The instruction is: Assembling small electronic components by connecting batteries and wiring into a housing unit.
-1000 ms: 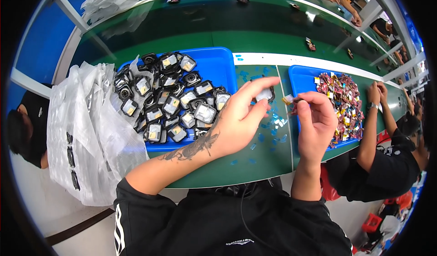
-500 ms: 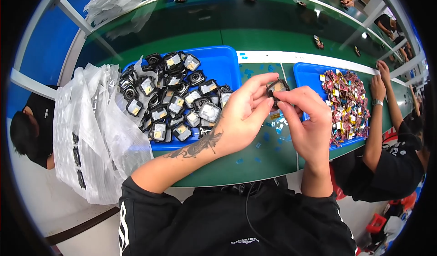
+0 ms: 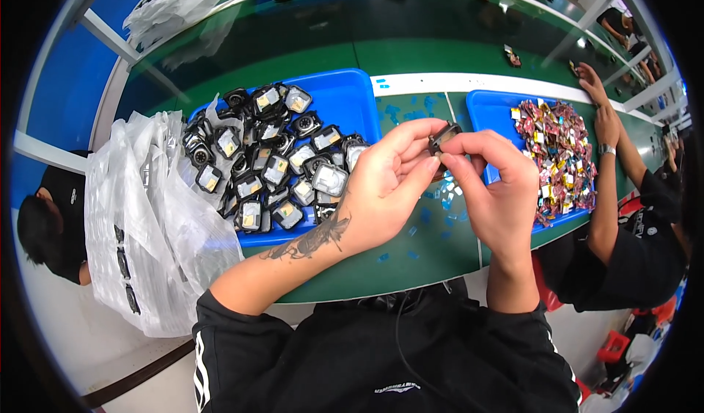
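My left hand (image 3: 389,185) holds a small black watch case (image 3: 445,137) between thumb and curled fingers, above the green table. The case is tilted, and fingers cover part of it. From the other side, my right hand (image 3: 502,189) pinches with thumb and forefinger at the case's near edge. Whatever sits between those fingertips is too small to make out. Left of my hands, a blue tray (image 3: 359,94) carries a heap of similar black watch cases (image 3: 275,171), several with a pale rectangle inside.
A second blue tray (image 3: 480,112) at the right holds a pile of small reddish parts (image 3: 557,163). Clear plastic packaging (image 3: 147,229) hangs over the left tray's side. Blue film scraps (image 3: 411,112) litter the table. Beyond the white rail runs a green conveyor belt (image 3: 440,39). A co-worker's arm (image 3: 607,163) reaches in at right.
The watch case has tipped more edge-on in my left hand, and my right fingers have shifted slightly along it. The co-worker's hand at right has reached farther toward the belt.
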Action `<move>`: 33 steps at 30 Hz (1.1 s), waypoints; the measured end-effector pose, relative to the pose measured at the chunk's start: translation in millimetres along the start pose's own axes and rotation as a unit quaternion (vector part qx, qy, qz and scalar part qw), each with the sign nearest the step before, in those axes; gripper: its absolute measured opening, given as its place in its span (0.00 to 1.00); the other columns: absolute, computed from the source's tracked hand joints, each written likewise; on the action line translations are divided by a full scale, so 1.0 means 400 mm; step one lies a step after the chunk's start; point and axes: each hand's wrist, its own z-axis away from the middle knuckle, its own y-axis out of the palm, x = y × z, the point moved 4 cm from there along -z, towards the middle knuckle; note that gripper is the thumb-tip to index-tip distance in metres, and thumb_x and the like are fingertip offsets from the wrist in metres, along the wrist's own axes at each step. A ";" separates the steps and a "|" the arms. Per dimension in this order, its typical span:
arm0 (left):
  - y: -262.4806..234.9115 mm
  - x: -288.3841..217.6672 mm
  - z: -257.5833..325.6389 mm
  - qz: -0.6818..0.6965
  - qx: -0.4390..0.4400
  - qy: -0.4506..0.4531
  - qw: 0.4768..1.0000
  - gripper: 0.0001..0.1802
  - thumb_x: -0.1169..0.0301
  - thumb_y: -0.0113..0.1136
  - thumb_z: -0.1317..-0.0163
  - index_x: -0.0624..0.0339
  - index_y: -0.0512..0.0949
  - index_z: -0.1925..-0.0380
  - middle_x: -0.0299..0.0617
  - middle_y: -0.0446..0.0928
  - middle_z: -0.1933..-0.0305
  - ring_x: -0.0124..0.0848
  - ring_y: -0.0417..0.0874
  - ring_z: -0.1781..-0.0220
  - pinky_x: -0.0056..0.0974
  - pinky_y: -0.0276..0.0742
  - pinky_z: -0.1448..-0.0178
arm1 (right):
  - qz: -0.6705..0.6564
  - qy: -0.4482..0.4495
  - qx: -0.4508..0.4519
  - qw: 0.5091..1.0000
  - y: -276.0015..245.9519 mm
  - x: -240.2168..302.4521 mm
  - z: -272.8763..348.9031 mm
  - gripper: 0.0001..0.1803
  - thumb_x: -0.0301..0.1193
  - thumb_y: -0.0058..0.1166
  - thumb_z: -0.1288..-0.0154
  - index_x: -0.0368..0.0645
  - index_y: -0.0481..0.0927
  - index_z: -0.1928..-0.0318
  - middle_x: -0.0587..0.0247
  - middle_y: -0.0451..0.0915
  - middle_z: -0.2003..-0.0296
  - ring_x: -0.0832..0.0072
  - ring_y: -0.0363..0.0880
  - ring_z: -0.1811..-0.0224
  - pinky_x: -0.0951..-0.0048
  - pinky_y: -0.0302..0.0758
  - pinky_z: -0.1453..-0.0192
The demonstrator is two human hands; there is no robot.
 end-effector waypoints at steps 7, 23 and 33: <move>0.008 0.004 0.000 -0.030 0.005 0.018 0.999 0.21 0.81 0.46 0.30 0.72 0.64 0.38 0.51 0.75 0.41 0.34 0.78 0.40 0.37 0.76 0.37 | 0.014 -0.014 0.007 1.000 -0.003 -0.011 0.000 0.07 0.17 0.63 0.48 0.37 0.83 0.67 0.64 0.81 0.74 0.79 0.71 0.76 0.78 0.68 0.71; -0.007 0.005 0.000 -0.046 0.037 -0.006 0.998 0.20 0.78 0.45 0.28 0.74 0.66 0.38 0.52 0.76 0.43 0.36 0.79 0.41 0.41 0.78 0.37 | -0.064 -0.003 -0.029 0.998 0.001 -0.046 -0.001 0.17 0.19 0.66 0.56 0.39 0.68 0.71 0.63 0.70 0.73 0.71 0.73 0.69 0.72 0.72 0.63; 0.000 -0.032 -0.007 -0.033 -0.030 0.034 0.998 0.21 0.79 0.45 0.28 0.64 0.65 0.36 0.47 0.78 0.47 0.28 0.80 0.46 0.35 0.79 0.44 | -0.199 0.104 -0.014 0.974 -0.031 -0.075 0.115 0.22 0.14 0.59 0.43 0.34 0.74 0.47 0.60 0.77 0.56 0.76 0.78 0.57 0.75 0.77 0.54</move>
